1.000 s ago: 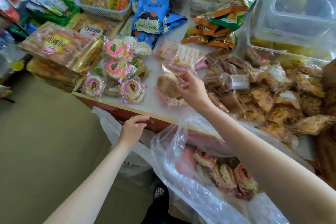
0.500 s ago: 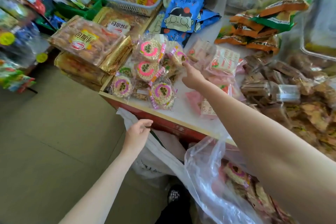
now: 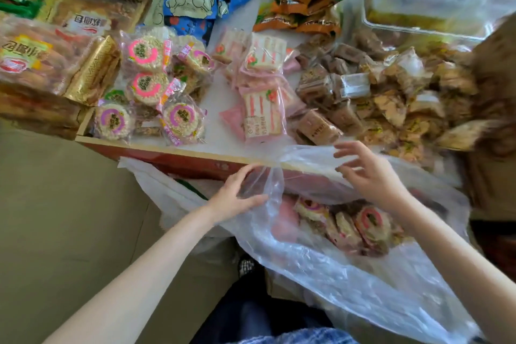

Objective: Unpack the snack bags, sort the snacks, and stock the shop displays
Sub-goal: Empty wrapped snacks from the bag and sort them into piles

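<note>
Fingers (image 3: pixel 344 152) of right hand (image 3: pixel 371 179) spread, empty, back from surface (image 3: pixel 217 98) toward clear plastic bag (image 3: pixel 321 265); left hand (image 3: pixel 237 195) now pinching bag rim. Next grab: round rice cakes (image 3: pixel 365 222) inside.

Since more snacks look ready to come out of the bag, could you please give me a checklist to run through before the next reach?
1. Left hand grips the bag edge: ok.
2. Right hand free to reach: ok, it holds nothing.
3. Bag mouth open enough: cannot tell.
4. Round cakes left inside: ok, several show through the plastic.
5. Matching pile on the table: ok.
6. Bare spot beside that pile: ok.
</note>
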